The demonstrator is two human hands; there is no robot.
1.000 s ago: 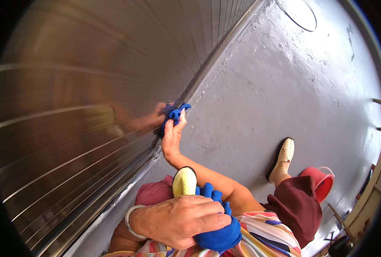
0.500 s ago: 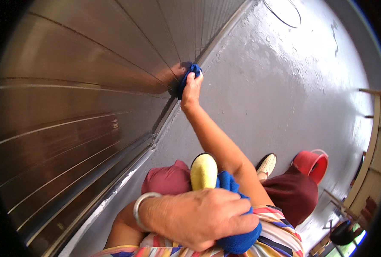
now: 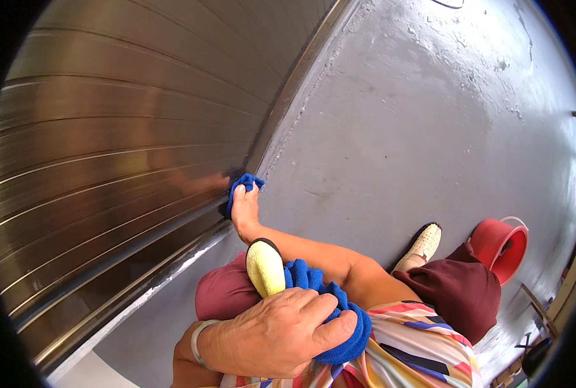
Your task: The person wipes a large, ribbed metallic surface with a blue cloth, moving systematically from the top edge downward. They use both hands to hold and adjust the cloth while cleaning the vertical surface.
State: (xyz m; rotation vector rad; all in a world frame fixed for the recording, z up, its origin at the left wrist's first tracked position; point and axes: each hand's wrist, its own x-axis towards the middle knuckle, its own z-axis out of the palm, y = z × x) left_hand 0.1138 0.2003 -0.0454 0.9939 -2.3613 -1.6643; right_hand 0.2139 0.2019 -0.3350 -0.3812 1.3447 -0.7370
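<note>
My right hand (image 3: pixel 244 210) reaches out to the left and presses a bunched blue cloth (image 3: pixel 249 180) against the foot of a shiny brown ribbed metal panel (image 3: pixel 120 129), where it meets the floor. Closer to me, my left hand (image 3: pixel 278 331), with a silver bangle at the wrist, is closed on another crumpled blue cloth (image 3: pixel 346 336) over my lap. A fuzzy yellow pad (image 3: pixel 264 268) with a dark edge and rounded end sticks up just beyond the left hand. Its lower end is hidden, so whether that hand grips it is unclear.
A smooth grey floor (image 3: pixel 365 174) stretches to the right, wet-looking and shiny at the far side. A red bucket (image 3: pixel 484 240) with a pale handle lies tipped beyond my right knee, near my cream shoe (image 3: pixel 424 247). A raised sill (image 3: pixel 278 129) runs along the panel's base.
My right hand has slid its blue cloth nearer to me along the panel's base. My left hand keeps hold of its cloth. The view has shifted somewhat.
</note>
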